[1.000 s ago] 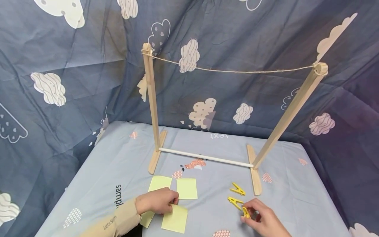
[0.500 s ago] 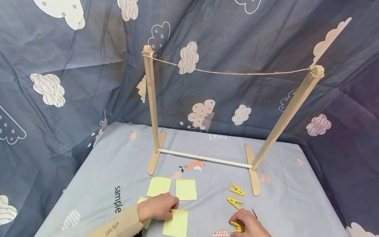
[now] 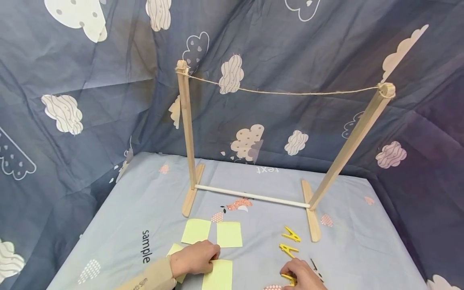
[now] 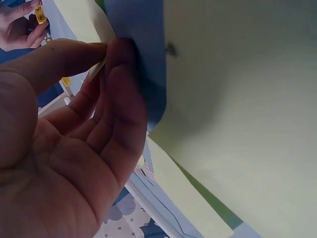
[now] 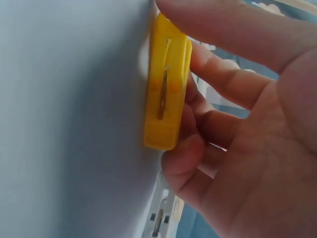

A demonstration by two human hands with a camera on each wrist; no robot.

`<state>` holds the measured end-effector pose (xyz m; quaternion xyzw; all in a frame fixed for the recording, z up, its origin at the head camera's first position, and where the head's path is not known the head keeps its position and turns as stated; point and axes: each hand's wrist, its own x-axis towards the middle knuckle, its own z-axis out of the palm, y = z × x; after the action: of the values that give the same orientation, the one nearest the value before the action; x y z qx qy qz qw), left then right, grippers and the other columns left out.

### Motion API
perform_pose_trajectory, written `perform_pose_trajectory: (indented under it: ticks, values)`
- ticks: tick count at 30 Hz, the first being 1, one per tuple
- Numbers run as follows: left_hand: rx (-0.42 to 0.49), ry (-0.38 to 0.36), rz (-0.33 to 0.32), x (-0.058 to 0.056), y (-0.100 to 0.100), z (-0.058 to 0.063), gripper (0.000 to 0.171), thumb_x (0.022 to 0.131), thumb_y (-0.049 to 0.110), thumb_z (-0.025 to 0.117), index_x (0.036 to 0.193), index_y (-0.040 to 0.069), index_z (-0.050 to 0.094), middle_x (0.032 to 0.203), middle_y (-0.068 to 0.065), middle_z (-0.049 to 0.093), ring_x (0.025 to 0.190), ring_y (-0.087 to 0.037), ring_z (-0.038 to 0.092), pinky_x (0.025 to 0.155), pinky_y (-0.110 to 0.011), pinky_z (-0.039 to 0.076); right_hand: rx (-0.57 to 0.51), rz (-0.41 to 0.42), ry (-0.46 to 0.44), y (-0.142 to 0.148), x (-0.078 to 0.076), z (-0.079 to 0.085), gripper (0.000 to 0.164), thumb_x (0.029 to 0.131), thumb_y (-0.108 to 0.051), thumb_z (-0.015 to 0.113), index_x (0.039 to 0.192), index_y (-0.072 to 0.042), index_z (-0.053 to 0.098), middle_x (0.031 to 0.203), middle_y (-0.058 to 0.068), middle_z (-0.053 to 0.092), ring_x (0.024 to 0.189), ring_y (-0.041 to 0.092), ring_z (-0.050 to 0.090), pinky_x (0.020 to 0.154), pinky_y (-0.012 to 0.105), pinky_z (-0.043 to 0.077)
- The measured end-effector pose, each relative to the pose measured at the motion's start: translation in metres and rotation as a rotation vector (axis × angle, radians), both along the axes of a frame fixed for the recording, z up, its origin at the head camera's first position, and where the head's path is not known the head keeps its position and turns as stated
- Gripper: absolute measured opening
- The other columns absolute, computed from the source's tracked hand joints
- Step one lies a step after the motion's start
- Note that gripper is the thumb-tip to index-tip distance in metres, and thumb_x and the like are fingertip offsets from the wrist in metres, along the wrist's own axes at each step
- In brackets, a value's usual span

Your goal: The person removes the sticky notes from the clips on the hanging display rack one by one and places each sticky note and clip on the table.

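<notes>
My left hand (image 3: 197,257) pinches the upper left corner of the nearest pale yellow sticky note (image 3: 218,276) between thumb and index finger. In the left wrist view the pinched paper (image 4: 97,69) shows between the fingertips. My right hand (image 3: 302,274) holds a yellow clothespin (image 5: 167,84) low over the cloth, the thumb on one side and the fingers on the other. Two more yellow clothespins, a far one (image 3: 291,234) and a nearer one (image 3: 288,249), lie just beyond that hand. Other sticky notes (image 3: 229,234) lie around the left hand; one is partly hidden under its wrist.
Behind the notes stands a wooden frame, with a left post (image 3: 186,129), a right post (image 3: 349,149), a white bottom rod (image 3: 253,196) and a twine line (image 3: 286,93) between the post tops. A pale clothespin (image 5: 159,215) lies beside the right hand.
My right hand has moved left and nearer with its clothespin, uncovering dark parts of something on the cloth beside it. The left hand keeps its pinch on the note, almost unmoved.
</notes>
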<state>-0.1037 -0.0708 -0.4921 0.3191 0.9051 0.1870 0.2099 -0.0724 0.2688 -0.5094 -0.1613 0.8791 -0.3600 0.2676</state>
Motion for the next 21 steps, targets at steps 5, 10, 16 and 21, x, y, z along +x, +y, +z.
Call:
perform_pose_trajectory:
  ticks: [5,10,16,21]
  values:
    - [0.007,0.026,0.012,0.000,-0.001,0.000,0.019,0.068,0.002,0.060,0.069,0.017,0.049,0.055,0.010,0.037,0.046,-0.004,0.031,0.043,-0.018,0.026,-0.004,-0.029,0.001,0.000,0.000,-0.002,0.031,0.073,-0.035,0.071,0.092,-0.013,0.062,0.079,0.000,0.051,0.067,0.005,0.038,0.058,0.023,0.031]
    - [-0.016,0.094,0.009,0.001,-0.003,0.000,0.019,0.065,0.003,0.060,0.069,0.017,0.048,0.058,0.010,0.038,0.049,-0.004,0.032,0.045,-0.018,0.027,0.006,-0.064,0.054,-0.002,0.003,0.000,0.036,0.073,-0.038,0.071,0.096,-0.014,0.061,0.083,-0.002,0.052,0.069,0.002,0.039,0.059,0.021,0.032]
    - [-0.039,0.157,0.032,0.003,-0.003,0.001,0.021,0.066,0.003,0.060,0.073,0.019,0.049,0.064,0.010,0.037,0.051,-0.006,0.032,0.047,-0.020,0.029,0.093,-0.164,0.113,0.000,0.004,0.020,0.033,0.073,-0.042,0.069,0.092,-0.018,0.061,0.085,-0.005,0.053,0.072,0.002,0.041,0.059,0.020,0.034]
    - [0.035,0.223,0.047,-0.003,-0.008,0.008,0.009,0.078,0.012,0.058,0.078,0.019,0.053,0.068,0.011,0.042,0.053,-0.002,0.036,0.049,-0.018,0.033,0.090,-0.230,0.343,0.008,-0.002,0.045,0.012,0.077,-0.031,0.068,0.077,-0.020,0.061,0.069,-0.011,0.051,0.061,-0.004,0.043,0.054,0.019,0.038]
